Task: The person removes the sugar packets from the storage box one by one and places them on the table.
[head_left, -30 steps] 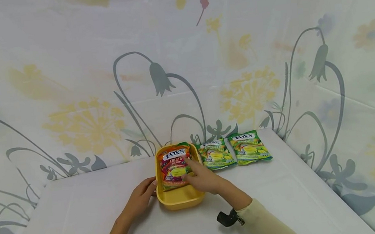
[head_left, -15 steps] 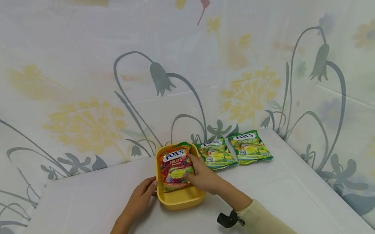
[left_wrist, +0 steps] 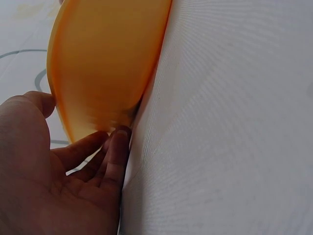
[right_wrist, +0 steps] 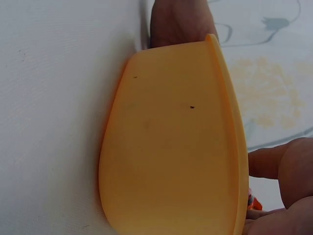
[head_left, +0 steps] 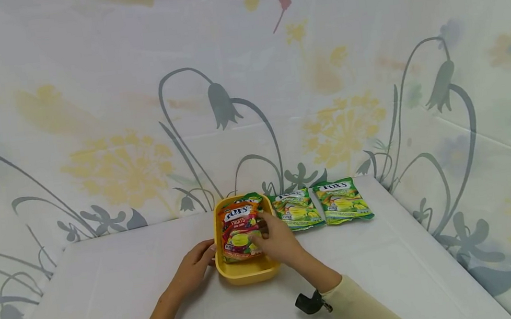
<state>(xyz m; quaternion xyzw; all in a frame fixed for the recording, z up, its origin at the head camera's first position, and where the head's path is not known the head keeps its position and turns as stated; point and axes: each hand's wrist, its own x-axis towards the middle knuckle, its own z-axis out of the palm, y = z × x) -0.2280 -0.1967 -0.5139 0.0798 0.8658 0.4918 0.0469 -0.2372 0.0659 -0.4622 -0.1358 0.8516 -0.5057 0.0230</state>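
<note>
A yellow plastic tub [head_left: 248,274] stands on the white-covered table. In it lies a red and orange Fox's Fruits candy packet [head_left: 240,229], with a green packet edge [head_left: 256,197] showing behind its top. My right hand [head_left: 280,238] pinches the red packet's right side between thumb and fingers; the packet is slightly buckled. In the right wrist view, the tub's wall [right_wrist: 171,137] hides most of that grip. My left hand [head_left: 192,266] holds the tub's left side. The left wrist view shows its thumb at the rim and its fingers [left_wrist: 117,152] against the lower wall.
Two green Fox's Spring Tea candy packets, one near the tub [head_left: 296,211] and the other farther right [head_left: 343,202], lie flat at the back of the table [head_left: 391,270]. A floral-patterned sheet [head_left: 235,146] rises behind them.
My right fingers have slid from the red packet's face to its right edge and now pinch it. The packet's top has shifted slightly right and buckled. The left hand has stayed on the tub.
</note>
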